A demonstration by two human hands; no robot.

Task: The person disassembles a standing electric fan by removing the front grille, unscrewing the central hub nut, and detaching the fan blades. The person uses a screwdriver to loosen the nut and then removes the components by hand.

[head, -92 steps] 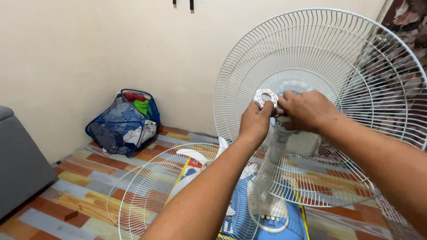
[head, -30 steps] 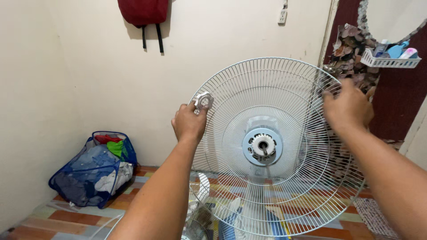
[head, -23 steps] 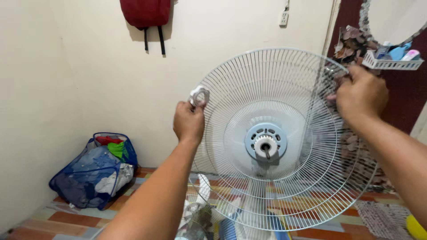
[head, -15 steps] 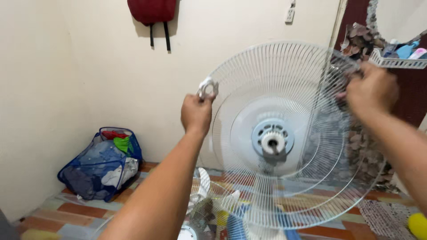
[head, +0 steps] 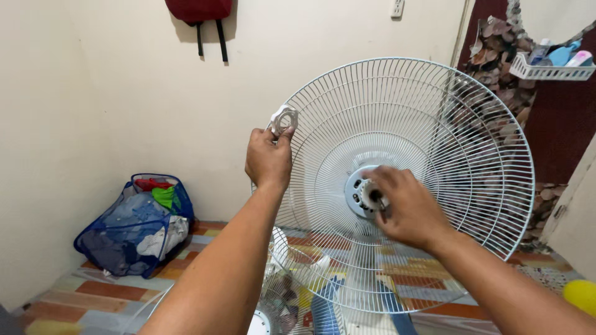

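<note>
A round white wire fan guard (head: 397,186) stands upright in front of the person, on the fan's own stand. The left hand (head: 268,158) is clenched on its left rim, and the same fingers pinch a small white plastic ring nut (head: 284,119) that sticks up just above the knuckles, touching the rim wires. The right hand (head: 406,208) is at the centre of the guard, fingers curled around the motor hub (head: 365,193), where a short shaft pokes through a grey-white collar; whether the fingertips actually grip the shaft or only press on the collar is hard to tell, since the hand is a little blurred.

Below and between the forearms, a second wire guard (head: 282,304) lies flat on the floor, with white and blue fan parts on it that are too jumbled to tell apart. Well to the left of the left hand, a blue mesh laundry bag (head: 133,226) full of clothes sits against the cream wall on patterned floor tiles. Above the left hand a dark red bag (head: 198,11) hangs on the wall. Up beyond the right hand, a white basket shelf (head: 549,69) holds a few bottles, and a yellow round thing (head: 582,294) shows at the lower right edge.
</note>
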